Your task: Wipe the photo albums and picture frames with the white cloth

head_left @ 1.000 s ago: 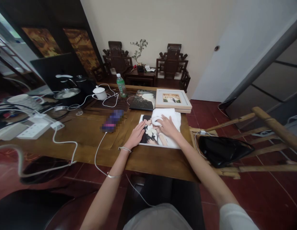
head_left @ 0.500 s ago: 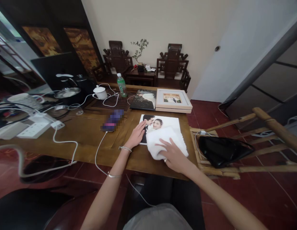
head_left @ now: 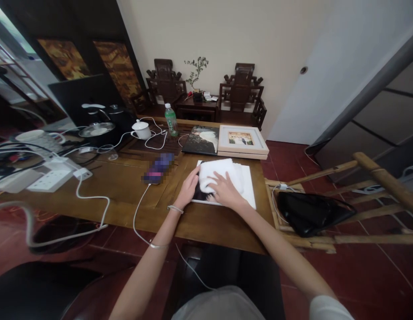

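Note:
A photo panel (head_left: 249, 189) with a white background lies flat near the table's front edge, its picture mostly covered by a folded white towel (head_left: 217, 171). My right hand (head_left: 226, 191) holds the towel down against the panel, fingers bent over the cloth. At the panel's left edge rests my left hand (head_left: 189, 189), fingers stretched out and touching the panel and the towel's side.
Behind the panel lie a dark photo panel (head_left: 200, 140) and stacked light wooden frames (head_left: 242, 141). To the left are a phone (head_left: 158, 169) on a cable, a green bottle (head_left: 171, 121), a lidded white cup (head_left: 141, 130) and a power strip (head_left: 56, 174). A black bag (head_left: 309, 213) sits on the bamboo chair.
My right hand has slid the towel up and left across the panel, covering the pictured faces and baring the panel's lower right. My left hand stays at the left edge, slightly shifted.

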A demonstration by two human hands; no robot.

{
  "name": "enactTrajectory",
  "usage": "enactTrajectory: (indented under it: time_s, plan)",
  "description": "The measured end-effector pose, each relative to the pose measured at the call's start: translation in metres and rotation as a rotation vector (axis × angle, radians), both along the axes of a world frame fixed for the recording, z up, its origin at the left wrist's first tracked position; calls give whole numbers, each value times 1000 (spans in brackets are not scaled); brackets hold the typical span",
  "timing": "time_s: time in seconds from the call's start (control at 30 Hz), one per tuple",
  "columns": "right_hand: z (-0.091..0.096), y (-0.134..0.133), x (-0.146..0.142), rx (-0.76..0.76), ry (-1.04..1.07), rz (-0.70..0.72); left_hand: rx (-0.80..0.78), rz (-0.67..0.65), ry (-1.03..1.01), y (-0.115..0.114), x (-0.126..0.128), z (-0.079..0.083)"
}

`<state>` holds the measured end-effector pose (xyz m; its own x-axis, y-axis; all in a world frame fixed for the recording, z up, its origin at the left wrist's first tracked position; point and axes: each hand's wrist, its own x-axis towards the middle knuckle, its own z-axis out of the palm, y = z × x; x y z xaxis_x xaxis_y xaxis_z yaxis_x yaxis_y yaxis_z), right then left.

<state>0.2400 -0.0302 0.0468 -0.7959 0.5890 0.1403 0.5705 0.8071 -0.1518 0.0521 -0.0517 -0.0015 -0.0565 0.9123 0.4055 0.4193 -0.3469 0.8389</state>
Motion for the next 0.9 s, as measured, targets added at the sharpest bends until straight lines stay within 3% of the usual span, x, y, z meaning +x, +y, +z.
enactTrajectory:
  time_s: [0.1, 0.23, 0.37, 0.53, 0.7, 0.9]
  plan:
    - [2, -29, -1, -46, -5, 173, 57, 75, -80, -4, 2, 7]
    - [10, -54, 20, -120, 22, 281, 45, 59, 33, -3, 3, 3]
    - [12, -53, 51, -158, 87, 183, -16, -23, 225, 0, 3, -6]
    - [-1, -19, 71, -48, 110, -56, -51, -51, 336, 3, 1, -10]
    - [-1, 28, 42, -29, 183, -244, 3, -80, 349, 4, -1, -10]
    - [13, 60, -32, -139, 240, -163, 6, -53, 351, 5, -4, -17]
